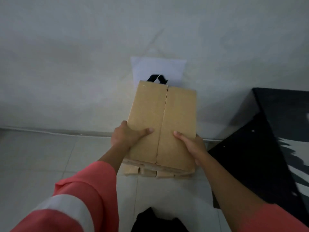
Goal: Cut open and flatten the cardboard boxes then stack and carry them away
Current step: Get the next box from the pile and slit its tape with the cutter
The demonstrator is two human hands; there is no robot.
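A stack of flattened brown cardboard boxes is held in the air in front of me, above the tiled floor. A seam runs down the middle of the top sheet, and several layered edges show at the near end. My left hand grips the stack's left side, thumb lying on top. My right hand grips the right side, thumb on top and fingers underneath. Both arms wear coral sleeves.
A pale wall stands straight ahead, with a white paper sign bearing a black recycling mark partly hidden by the stack. A black table fills the right side. Grey floor tiles lie to the left. Dark footwear shows below.
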